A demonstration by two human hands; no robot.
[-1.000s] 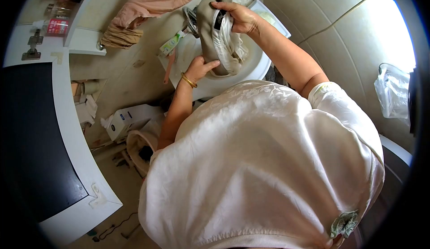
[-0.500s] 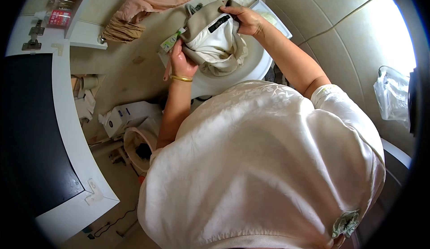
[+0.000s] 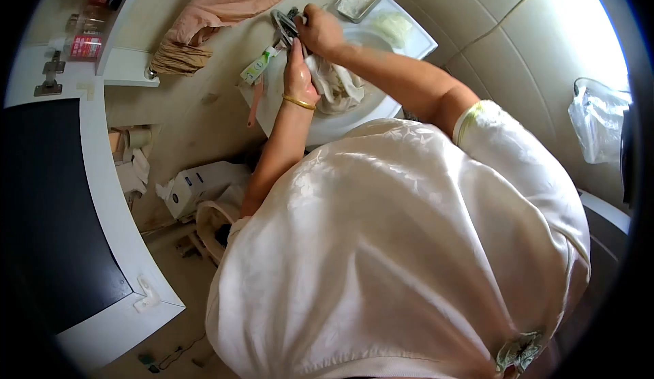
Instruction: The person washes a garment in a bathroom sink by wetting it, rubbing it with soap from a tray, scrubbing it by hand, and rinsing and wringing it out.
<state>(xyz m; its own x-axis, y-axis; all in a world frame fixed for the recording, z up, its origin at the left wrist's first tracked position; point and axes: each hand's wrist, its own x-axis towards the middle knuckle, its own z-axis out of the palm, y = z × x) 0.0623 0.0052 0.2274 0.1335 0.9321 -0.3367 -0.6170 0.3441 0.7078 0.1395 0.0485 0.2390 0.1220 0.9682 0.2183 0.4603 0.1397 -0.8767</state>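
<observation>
A beige garment with white lining (image 3: 338,87) lies bunched in the white washbasin (image 3: 364,120). My left hand (image 3: 300,76), with a gold bangle at the wrist, is closed on the garment's left edge. Close above it, my right hand (image 3: 321,33) is closed beside the metal tap (image 3: 282,26); my fingers hide what they hold. Left of the basin are a green-and-white tube (image 3: 256,67) and a pink handle (image 3: 255,101).
A metal tray (image 3: 359,1) of white material and a pale green lump (image 3: 392,30) sit at the basin's back corner. A pink cloth (image 3: 231,1) hangs on the wall. The white cabinet door (image 3: 160,304) stands at left, a plastic bag (image 3: 598,123) at right.
My right hand has moved left and down off the garment's far edge to beside the tap. The garment has sunk and bunched in the basin, its black label out of sight.
</observation>
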